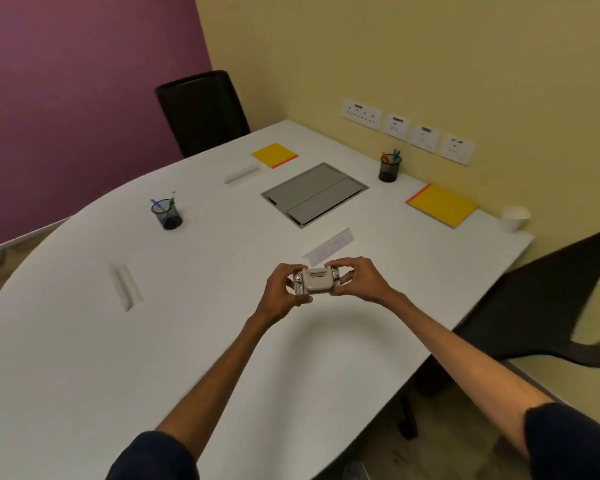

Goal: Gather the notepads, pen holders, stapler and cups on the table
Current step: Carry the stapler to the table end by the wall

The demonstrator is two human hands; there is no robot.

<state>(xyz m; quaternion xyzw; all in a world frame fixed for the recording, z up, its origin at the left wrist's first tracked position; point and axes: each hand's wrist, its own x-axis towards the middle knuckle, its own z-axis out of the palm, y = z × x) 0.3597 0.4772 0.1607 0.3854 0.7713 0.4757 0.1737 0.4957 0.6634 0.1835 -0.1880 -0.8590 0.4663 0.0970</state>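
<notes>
Item: pale stapler [316,280], long axis crosswise.
Grip: clamped on both ends by left hand [282,293] and right hand [357,279].
Nearest notepad [441,204]: far right on worktop [84,341]; right hand nearer.

A grey rectangular metal cable hatch [314,194] sits flush in the white table top. Two black mesh-backed office chairs stand by the table: one [203,110] at its far end against the purple wall, another [548,299] on the right. Four white socket plates [409,130] line the yellow wall.
</notes>
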